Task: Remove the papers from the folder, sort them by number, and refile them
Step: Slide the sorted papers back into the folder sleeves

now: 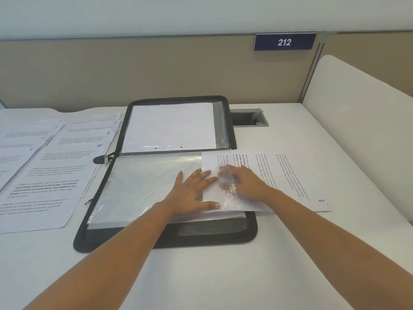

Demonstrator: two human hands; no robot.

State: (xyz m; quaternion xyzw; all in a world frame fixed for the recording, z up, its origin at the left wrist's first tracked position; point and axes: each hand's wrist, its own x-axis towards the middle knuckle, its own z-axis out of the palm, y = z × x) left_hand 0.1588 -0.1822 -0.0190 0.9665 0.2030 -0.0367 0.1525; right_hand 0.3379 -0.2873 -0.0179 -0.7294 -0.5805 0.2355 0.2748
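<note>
on the near half of the open black folder (pixel 223 234), i see the left hand (pixel 192 193) flat, fingers straight, pressing a clear sleeve (pixel 145 186). the right hand (pixel 244 184) reaches under the plastic onto the sheet marked 2 (pixel 290 175), partly inside; its grip i cannot tell. other papers (pixel 51 171) lie left.

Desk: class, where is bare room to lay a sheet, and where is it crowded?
Bare: the desk strip before the folder, and right of the sheet marked 2 up to the white divider. Crowded: spread papers left of the folder.
</note>
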